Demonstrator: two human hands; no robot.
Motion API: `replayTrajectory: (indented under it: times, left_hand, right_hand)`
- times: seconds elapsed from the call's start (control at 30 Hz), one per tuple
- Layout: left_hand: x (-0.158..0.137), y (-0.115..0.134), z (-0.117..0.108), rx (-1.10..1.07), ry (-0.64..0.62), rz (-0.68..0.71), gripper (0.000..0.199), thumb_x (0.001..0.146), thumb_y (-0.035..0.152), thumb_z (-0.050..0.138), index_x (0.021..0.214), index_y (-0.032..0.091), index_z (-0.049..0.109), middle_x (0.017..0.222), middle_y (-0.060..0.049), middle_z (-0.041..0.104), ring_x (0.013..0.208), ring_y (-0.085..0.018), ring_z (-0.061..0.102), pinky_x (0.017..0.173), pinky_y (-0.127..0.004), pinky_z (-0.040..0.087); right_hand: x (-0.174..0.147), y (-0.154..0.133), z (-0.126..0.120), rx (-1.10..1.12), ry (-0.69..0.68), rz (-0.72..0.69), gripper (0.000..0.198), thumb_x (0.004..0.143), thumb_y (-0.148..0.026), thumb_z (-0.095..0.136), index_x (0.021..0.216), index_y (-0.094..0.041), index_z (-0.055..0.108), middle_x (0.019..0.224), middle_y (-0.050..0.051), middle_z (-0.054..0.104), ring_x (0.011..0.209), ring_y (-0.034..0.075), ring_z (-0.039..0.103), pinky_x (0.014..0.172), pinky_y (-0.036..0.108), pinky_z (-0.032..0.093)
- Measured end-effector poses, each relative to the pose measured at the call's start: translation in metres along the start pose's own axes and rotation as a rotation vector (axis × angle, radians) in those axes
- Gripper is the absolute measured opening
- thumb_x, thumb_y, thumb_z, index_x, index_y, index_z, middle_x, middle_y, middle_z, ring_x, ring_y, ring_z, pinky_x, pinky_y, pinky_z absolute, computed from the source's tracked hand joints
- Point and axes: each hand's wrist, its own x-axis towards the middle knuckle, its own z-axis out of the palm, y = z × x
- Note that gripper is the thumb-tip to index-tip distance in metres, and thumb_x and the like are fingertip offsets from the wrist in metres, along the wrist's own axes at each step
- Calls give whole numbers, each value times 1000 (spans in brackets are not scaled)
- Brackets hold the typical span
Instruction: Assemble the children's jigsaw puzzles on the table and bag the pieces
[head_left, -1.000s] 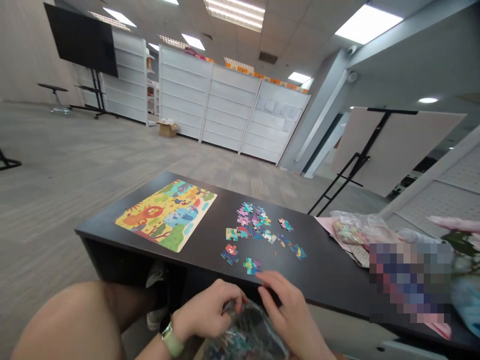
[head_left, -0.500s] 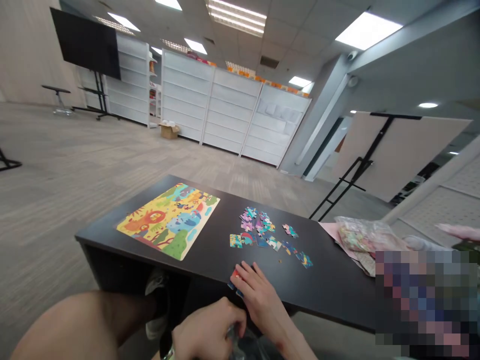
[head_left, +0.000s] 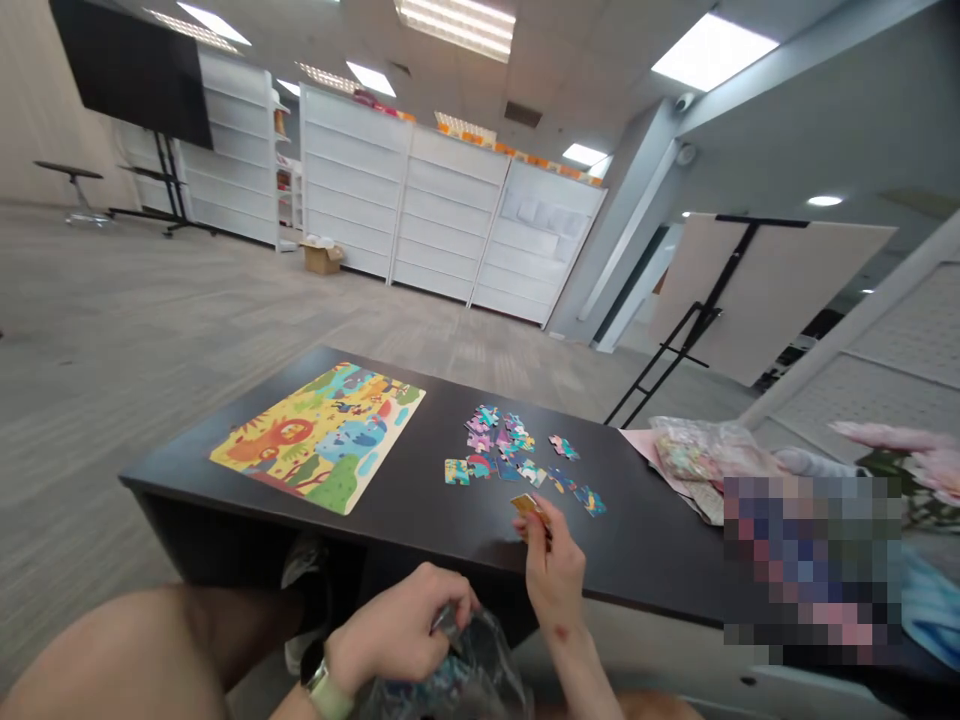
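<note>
My left hand (head_left: pixel 409 622), with a watch (head_left: pixel 319 675) on its wrist, grips the rim of a clear plastic bag (head_left: pixel 480 665). The bag hangs below the table's front edge, and coloured bits show dimly inside it. Over the front of the dark table (head_left: pixel 442 530), my right hand (head_left: pixel 553 560) pinches a yellow-orange puzzle piece (head_left: pixel 528 505); whether more pieces lie behind it is hidden by the fingers. Just beyond that hand lies a loose cluster of puzzle pieces (head_left: pixel 480 440), mostly purple, teal and blue. A single pink-and-teal piece (head_left: pixel 564 447) sits apart to the right.
At the table's left lies a colourful animal picture sheet (head_left: pixel 322 440). On the right are a clear bag of pastel items (head_left: pixel 705 445), pink flowers (head_left: pixel 934 465) and a blurred-out patch. Behind the table stand an easel board (head_left: pixel 780 290), white shelves (head_left: pixel 457 215) and a cardboard box (head_left: pixel 322 258).
My right hand has moved up and to the right from the table's front edge, now showing a yellow-orange piece. More of the bag under my left hand is visible. The view has shifted slightly.
</note>
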Motion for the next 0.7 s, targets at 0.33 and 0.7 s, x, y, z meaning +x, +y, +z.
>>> replayTrajectory:
  times: [0.33, 0.7]
  left_hand:
    - [-1, 4, -4, -54, 80, 32, 30, 64, -1, 50, 81, 23, 44, 108, 3, 68, 101, -18, 57, 89, -25, 42]
    - [-2, 10, -8, -83, 113, 80, 24, 71, 2, 52, 80, 22, 44, 110, 2, 68, 102, -18, 58, 89, -25, 42]
  right_hand:
    - [-127, -4, 2, 372, -228, 275, 36, 99, -53, 48, 103, -23, 67, 105, 13, 78, 95, 30, 76, 80, 38, 64]
    - [-12, 42, -78, -256, -188, -37, 34, 96, -38, 48, 121, -24, 67, 138, 14, 62, 131, 33, 56, 112, 54, 44]
